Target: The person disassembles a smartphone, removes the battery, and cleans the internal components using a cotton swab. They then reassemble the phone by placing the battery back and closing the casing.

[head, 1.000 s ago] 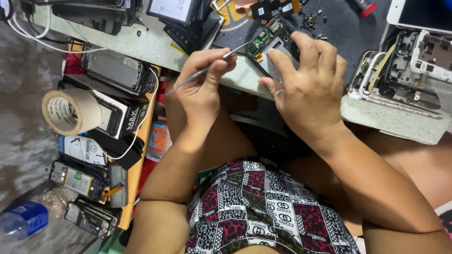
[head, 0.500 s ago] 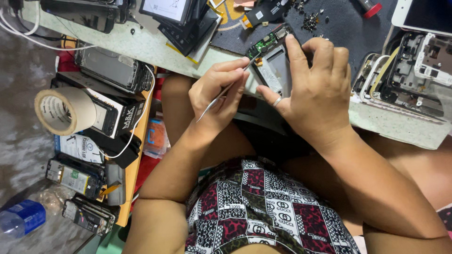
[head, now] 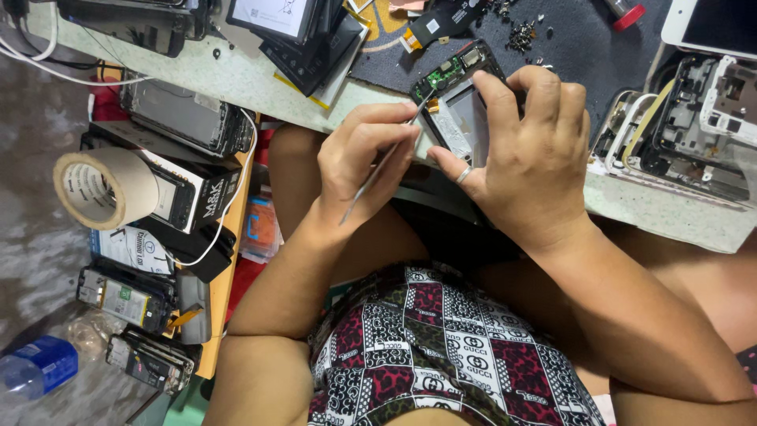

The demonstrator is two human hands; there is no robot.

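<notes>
The left hand [head: 367, 162] pinches a thin metal tool [head: 382, 167] between thumb and fingers, its tip set against the green circuit board [head: 443, 75] at the top corner of an opened phone [head: 461, 106]. The right hand [head: 524, 162] is wrapped around that phone, fingers curled over its far edge and thumb pressed on the near edge, with a ring on the thumb. The phone lies tilted at the front edge of the worktop [head: 260, 83], partly on a dark mat [head: 583, 47] strewn with small screws [head: 524, 35]. To the right of the right hand sit stripped phone frames [head: 686, 118]. Beyond the left hand lies a stack of dark screens [head: 303, 35], and further left another gutted phone [head: 185, 118]. Below the worktop edge, well to the left, a roll of beige tape [head: 98, 188] rests on a black box [head: 185, 193], with more phone parts [head: 126, 296] beneath and a blue-capped bottle [head: 35, 367] on the floor
</notes>
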